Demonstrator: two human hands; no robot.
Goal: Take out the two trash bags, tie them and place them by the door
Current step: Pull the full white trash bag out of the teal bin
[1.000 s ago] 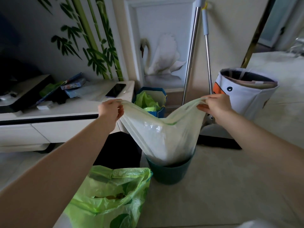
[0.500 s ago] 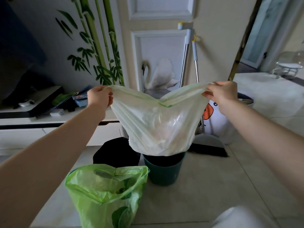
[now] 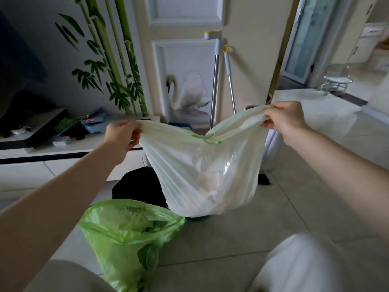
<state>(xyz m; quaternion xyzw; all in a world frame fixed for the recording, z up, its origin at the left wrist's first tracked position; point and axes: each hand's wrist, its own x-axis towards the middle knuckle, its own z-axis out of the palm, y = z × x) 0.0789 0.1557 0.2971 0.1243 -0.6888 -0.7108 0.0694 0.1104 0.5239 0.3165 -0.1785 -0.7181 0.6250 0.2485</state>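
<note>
Moved: pale trash bag (image 3: 207,173) is lifted higher than before, now covering nearly all of the teal bin (image 3: 199,218).
Left hand (image 3: 122,137): pinches the bag's left rim.
Right hand (image 3: 283,118): grips the right rim, mouth stretched wide.
Green trash bag (image 3: 128,239): stands open on the floor tiles (image 3: 263,226), just beside the black bin (image 3: 140,186).
Room: bare tiles to the right.

Pale trash bag (image 3: 206,173) held in the air, frame centre.
Left hand (image 3: 121,137) and right hand (image 3: 283,119) each pinch one end of its rim, stretched between them. Green trash bag (image 3: 126,239) stands open on the floor (image 3: 242,245), lower left; dark bin (image 3: 136,184) behind.
</note>
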